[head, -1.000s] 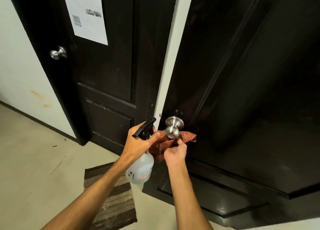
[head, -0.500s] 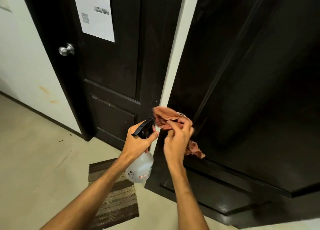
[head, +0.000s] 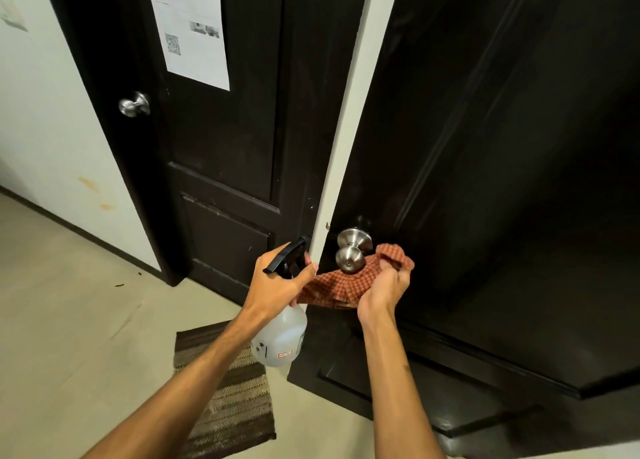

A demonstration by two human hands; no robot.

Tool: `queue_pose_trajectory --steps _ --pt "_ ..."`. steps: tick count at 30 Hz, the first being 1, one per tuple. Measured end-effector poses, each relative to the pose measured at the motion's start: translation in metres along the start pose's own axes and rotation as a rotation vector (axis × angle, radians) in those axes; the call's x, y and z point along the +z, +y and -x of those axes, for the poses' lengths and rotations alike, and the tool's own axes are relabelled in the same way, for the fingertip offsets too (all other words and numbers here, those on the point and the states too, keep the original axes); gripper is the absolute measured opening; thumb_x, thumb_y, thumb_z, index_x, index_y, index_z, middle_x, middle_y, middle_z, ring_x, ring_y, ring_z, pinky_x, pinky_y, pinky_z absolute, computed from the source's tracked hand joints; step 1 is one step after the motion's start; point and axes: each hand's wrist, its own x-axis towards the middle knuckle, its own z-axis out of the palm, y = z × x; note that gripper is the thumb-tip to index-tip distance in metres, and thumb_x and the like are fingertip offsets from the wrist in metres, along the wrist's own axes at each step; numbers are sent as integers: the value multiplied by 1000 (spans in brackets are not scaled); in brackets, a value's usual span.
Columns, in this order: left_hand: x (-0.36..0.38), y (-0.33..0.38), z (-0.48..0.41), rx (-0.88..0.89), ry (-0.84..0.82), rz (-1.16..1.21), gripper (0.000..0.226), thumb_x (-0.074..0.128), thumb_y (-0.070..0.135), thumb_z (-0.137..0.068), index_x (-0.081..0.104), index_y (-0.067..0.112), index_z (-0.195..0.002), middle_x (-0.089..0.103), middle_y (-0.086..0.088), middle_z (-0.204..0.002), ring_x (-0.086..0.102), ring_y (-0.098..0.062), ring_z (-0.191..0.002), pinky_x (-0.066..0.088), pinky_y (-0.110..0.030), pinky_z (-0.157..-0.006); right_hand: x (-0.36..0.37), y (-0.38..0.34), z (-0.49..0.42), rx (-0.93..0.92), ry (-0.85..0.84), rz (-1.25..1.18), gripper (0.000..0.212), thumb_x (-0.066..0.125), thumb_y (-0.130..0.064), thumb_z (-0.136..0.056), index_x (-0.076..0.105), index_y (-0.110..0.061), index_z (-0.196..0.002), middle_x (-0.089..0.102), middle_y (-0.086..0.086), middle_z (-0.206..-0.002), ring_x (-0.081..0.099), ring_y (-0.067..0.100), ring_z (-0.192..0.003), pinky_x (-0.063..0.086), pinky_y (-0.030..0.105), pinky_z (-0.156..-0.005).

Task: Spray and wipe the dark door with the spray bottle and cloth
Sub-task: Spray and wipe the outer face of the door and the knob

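Where the pale wall point(head: 41, 129) meets the floor point(head: 69, 320) on the left, a closed dark side door point(head: 225, 147) carries a silver side knob point(head: 134, 104) and a printed sheet point(head: 188, 25) whose text is too small to read and whose top is cut off. Below it lies a striped mat point(head: 225, 399), partly covered by the left forearm point(head: 180, 389). The left hand point(head: 277, 285) is wrapped round the neck of the spray bottle point(head: 280, 337); the bottle hangs roughly upright, clear body down, black nozzle pointing up and right towards the white strip point(head: 349, 112) between the 2 doors. Its label is blurred. Just right, the checked cloth point(head: 343, 283) drapes under the door knob point(head: 350, 256), touching it, its right end bunched in the gripping right hand point(head: 382, 287). The knob blocks the cloth's middle from view. The dark door point(head: 502, 181) fills the right side, its far edge cut off
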Motion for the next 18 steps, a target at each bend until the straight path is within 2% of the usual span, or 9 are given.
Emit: queue_pose_trajectory --steps 2,3,5,6,9,11,13,14,18 --pt "0 -1 -1 8 -1 6 8 75 12 -94 67 12 -92 72 -19 -88 57 -10 -45 50 -21 -44 9 0 -1 -270 -44 261 26 53 4 -95 63 -14 -111 56 2 -123 60 9 -104 47 13 -88" --pt "0 -2 -2 8 -7 0 9 75 13 -94 67 11 -93 72 -20 -88 57 -11 -45 50 -21 -44 11 2 -3 -374 -67 420 27 54 5 -94 63 -12 -112 50 1 -127 57 9 -109 45 10 -92" --pt "0 -4 -3 5 -17 -9 9 75 15 -95 67 11 -94 71 -20 -89 57 -10 -45 50 -20 -45 3 10 -10 -451 -141 575 33 55 9 -91 65 -15 -112 47 0 -128 56 12 -114 48 19 -101" --pt "1 -5 -3 1 -18 -6 9 75 15 -95 67 11 -94 71 -20 -89 57 -10 -44 49 -20 -46 -6 11 -12 -403 -167 561 35 55 8 -92 66 -20 -110 51 -1 -127 59 14 -113 51 27 -98" --pt "4 -6 -4 -24 -17 13 9 75 14 -95 67 10 -94 71 -24 -88 54 -11 -42 50 -21 -46 -31 13 -10 -40 -84 299 40 46 4 -94 69 -26 -107 66 8 -120 65 25 -103 55 36 -81" --pt "6 -8 -6 -28 -12 13 9 75 13 -95 67 11 -93 71 -25 -88 53 -10 -41 50 -22 -46 -43 16 -1 12 -34 284 37 48 -1 -93 67 -28 -109 70 9 -115 66 29 -103 55 47 -93" --pt "7 -11 -10 -27 -5 1 9 75 13 -95 67 12 -93 71 -23 -89 56 -9 -43 50 -21 -46 -46 15 7 -7 -70 469 20 59 -19 -96 56 -32 -111 68 4 -115 65 25 -104 52 51 -99" --pt "7 -12 -11 -25 2 -8 9 75 13 -95 67 12 -93 71 -22 -89 57 -9 -45 50 -20 -46 -46 14 9 0 -118 610 21 62 -33 -96 50 -33 -114 66 3 -116 64 23 -101 52 50 -96" --pt "8 -11 -19 -14 18 -39 9 75 14 -95 67 11 -95 68 -20 -87 59 -9 -48 51 -21 -46 -43 -1 8 -28 -248 1200 78 41 -86 -85 43 -25 -133 62 6 -117 62 31 -107 45 39 -88"
